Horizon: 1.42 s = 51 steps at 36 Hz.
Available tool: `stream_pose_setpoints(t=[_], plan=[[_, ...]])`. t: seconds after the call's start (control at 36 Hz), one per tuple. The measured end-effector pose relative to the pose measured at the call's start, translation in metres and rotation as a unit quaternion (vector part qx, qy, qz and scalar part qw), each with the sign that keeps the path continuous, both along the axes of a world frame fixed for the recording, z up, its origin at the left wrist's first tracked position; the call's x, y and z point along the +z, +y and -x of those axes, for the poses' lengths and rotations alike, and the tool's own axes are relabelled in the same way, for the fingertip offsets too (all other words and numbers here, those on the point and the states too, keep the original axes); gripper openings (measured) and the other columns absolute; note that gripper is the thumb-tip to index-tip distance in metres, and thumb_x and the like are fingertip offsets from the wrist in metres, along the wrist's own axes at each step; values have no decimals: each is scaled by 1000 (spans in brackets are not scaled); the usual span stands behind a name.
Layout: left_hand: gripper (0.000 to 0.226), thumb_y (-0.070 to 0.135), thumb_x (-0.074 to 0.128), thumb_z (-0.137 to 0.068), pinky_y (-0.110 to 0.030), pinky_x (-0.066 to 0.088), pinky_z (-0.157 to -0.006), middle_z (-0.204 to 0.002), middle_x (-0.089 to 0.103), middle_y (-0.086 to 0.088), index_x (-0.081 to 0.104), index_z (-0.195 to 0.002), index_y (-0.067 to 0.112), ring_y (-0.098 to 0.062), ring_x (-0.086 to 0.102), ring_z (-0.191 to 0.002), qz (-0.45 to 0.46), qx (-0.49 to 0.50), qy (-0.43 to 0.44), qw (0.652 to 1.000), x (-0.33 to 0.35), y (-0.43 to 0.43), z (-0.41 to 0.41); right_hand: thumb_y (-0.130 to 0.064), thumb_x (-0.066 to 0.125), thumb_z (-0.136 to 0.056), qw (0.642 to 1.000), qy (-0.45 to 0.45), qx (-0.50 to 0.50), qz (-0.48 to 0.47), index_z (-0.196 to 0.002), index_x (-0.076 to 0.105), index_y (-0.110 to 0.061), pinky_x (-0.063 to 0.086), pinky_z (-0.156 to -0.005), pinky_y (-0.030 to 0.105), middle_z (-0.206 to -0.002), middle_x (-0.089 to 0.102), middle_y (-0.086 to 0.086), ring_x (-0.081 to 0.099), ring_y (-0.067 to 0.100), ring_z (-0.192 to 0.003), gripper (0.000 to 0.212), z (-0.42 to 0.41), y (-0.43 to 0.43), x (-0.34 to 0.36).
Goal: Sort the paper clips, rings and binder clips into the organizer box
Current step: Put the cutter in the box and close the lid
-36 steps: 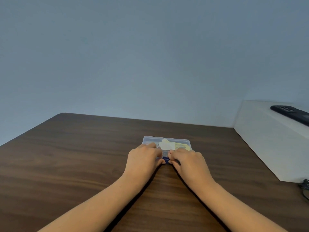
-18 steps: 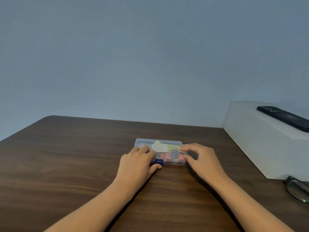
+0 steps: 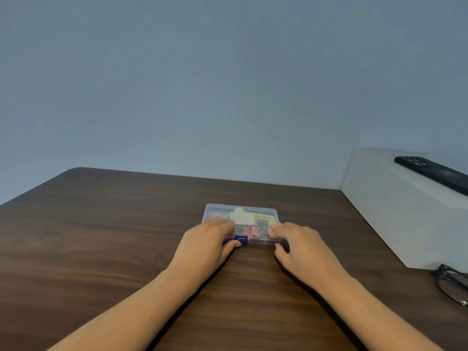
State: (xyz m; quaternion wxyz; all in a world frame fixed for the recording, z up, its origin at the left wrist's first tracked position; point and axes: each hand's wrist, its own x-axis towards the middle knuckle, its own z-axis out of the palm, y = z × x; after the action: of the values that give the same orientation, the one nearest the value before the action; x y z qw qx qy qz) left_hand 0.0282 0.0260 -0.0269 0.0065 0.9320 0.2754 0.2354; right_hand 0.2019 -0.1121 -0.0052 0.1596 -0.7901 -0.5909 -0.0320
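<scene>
A clear plastic organizer box lies with its lid down on the dark wooden table, a white and yellow label on top. Coloured clips show through the lid, orange and pink ones near the front. A blue latch sits at the box's front edge. My left hand rests on the box's front left part, fingers on the lid and thumb beside the latch. My right hand grips the front right corner, fingers on top and thumb at the front wall.
A white block stands at the right with a black phone on it. Dark-framed glasses lie on the table by the block's near corner. A plain grey-blue wall rises behind the table.
My right hand has moved from the latch at the box's middle to its front right corner. The left hand stayed on the left part. The view shifted slightly.
</scene>
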Motion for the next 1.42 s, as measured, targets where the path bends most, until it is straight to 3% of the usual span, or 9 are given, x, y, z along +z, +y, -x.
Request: stream_pose_setpoints(t=[0.11,0.19,0.28,0.42,0.56,0.64,0.75,0.89,1.42], plan=[[15,47,51,-92,-29,47,-69,-100,63,14,52,-101,35,-12,62,-85,19,-4,1,1000,3,0,-1,-30,55,-92,1000,-4,7,-2,-111,65,-29,49,-92,26,-113,65,-9,61,9,-101,21,2,1,0],[33,47,52,-92,-28,50,-72,-114,62,16,48,-124,45,-9,63,-95,11,-13,6,1000,0,0,-1,-33,53,-94,1000,-16,10,10,-115,60,-33,48,-85,22,-114,62,-12,59,6,-95,22,1,2,-2],[34,50,50,-92,-26,50,-74,-120,58,19,49,-126,50,-6,61,-98,19,-14,14,1000,-1,1,-1,-35,50,-97,1000,-20,20,5,-136,50,-40,44,-93,22,-132,54,-15,57,6,-109,40,-2,0,-5],[34,50,50,-93,-30,53,-80,-124,55,20,51,-127,51,-5,60,-103,35,-18,17,999,0,-1,-1,-44,37,-100,996,-84,18,4,-140,40,-50,41,-68,24,-119,51,-14,60,10,-85,41,5,4,-7],[36,44,52,-94,-33,53,-85,-134,50,22,52,-129,48,-4,56,-114,32,-24,31,999,2,-3,-1,-42,39,-100,993,-112,29,0,-139,48,-39,36,-112,35,-126,55,-8,55,15,-114,40,10,7,-7],[36,41,52,-95,-33,50,-94,-141,45,26,51,-129,50,-5,43,-132,41,-32,34,998,4,-5,-1,-35,45,-99,993,-108,49,-7,-132,57,-31,47,-103,35,-137,52,-8,46,15,-128,35,11,10,-9],[26,43,51,-95,-32,49,-76,-116,58,15,54,-120,51,-14,57,-106,49,-18,27,998,8,-8,-2,-33,37,-101,992,-114,50,24,-134,52,-28,51,-92,33,-140,52,-10,50,11,-126,36,14,11,-6],[21,51,49,-93,-27,36,-61,-86,43,12,56,-112,45,-12,56,-85,34,9,32,999,9,-8,-7,-34,32,-103,991,-119,51,42,-138,48,-27,50,-95,34,-146,46,-8,50,12,-127,39,14,13,-4],[22,52,52,-91,-26,33,-64,-93,66,9,64,-101,36,-14,61,-87,-32,63,36,997,16,-11,-17,-33,41,-101,995,-78,55,-28,-136,54,-29,50,-98,39,-145,49,-7,51,12,-129,38,10,12,-15]])
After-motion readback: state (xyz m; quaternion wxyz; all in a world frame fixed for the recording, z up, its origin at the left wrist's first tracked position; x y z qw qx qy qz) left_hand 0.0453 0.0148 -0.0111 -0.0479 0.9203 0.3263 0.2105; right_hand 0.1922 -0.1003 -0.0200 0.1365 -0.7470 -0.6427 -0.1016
